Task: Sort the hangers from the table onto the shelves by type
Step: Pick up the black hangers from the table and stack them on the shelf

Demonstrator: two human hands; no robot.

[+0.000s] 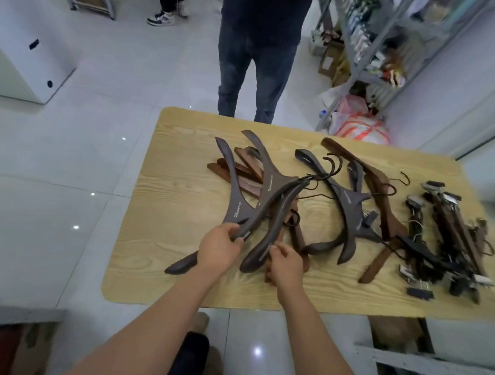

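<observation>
Hangers lie spread over a light wooden table [160, 269]. Several wide dark brown coat hangers [269, 183] are piled at its middle, with reddish-brown wooden hangers [241, 172] under them. My left hand [219, 248] grips the lower end of one dark brown hanger [256, 219]. My right hand [286, 262] pinches the edge of a second dark brown hanger [258, 254] lying beside the first. More dark hangers [347, 199] and a long reddish one [382, 195] lie to the right. A heap of clip hangers [451, 243] fills the table's right end.
A person in dark trousers [253, 69] stands at the table's far edge. A metal shelf rack [373, 50] with goods and bags stands at the back right. A white cabinet [22, 57] is at the left. Another shelf frame [421, 363] shows at the lower right.
</observation>
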